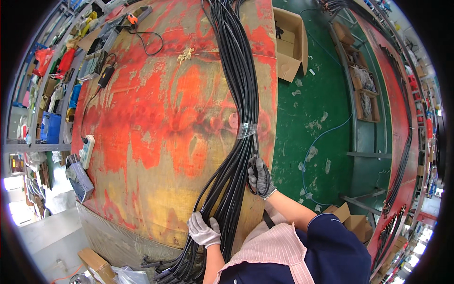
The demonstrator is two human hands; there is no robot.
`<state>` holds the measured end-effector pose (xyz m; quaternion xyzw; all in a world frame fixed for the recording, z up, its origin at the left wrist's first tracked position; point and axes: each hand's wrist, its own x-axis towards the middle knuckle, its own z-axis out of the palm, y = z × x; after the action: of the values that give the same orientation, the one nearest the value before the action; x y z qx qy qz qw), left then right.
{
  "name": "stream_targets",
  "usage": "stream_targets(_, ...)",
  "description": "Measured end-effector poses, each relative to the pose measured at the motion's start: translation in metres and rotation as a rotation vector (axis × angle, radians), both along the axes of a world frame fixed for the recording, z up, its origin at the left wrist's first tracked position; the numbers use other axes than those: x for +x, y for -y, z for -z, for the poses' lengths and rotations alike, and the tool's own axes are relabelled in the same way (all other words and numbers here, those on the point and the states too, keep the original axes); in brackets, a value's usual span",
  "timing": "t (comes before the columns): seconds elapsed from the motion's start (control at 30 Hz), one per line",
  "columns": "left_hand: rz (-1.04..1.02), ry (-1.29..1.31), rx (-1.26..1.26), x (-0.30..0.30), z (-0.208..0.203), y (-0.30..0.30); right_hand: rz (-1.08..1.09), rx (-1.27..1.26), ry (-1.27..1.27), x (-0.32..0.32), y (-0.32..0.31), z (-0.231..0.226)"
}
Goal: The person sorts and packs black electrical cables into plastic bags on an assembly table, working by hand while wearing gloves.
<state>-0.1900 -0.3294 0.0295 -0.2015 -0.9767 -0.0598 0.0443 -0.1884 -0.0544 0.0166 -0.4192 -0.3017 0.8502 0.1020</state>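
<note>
A thick bundle of black cables [239,71] runs lengthwise over the worktable, bound by a band of clear tape [247,131]. Below the tape the cables fan out and hang over the table's near edge. My right hand [261,179], in a grey glove, is closed round the dark handles of a pair of scissors [256,146]. The scissors' blades point away from me, beside the right side of the tape. My left hand [204,229], in a pale glove, lies over the fanned cables near the edge, thumb and fingers apart.
The wooden worktable [156,156] has worn red paint. A white power strip [86,151] sits at its left edge, near a black adapter [106,75]. An open cardboard box [289,45] stands right of the table on the green floor [326,142], where a blue hose [305,170] curves.
</note>
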Motion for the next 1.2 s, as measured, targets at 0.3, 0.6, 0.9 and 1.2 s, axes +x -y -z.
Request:
stream_targets(0.3,-0.005,-0.061,-0.004,-0.003,0.001,0.0,0.61,0.301,-0.517,-0.091,-0.137,-0.101)
stream_targets(0.6,-0.012,-0.059,0.006,0.0,0.0,-0.002,-0.369,0.757,0.127,-0.073,-0.156,-0.033)
stream_targets(0.9,-0.052,-0.046,0.066,-0.002,-0.002,0.002,-1.158,1.693,0.373,-0.153,-0.106,-0.036)
stream_targets(1.2,-0.105,-0.107,0.15,0.001,-0.004,0.002,-1.344,1.733,0.417,-0.177,-0.082,-0.045)
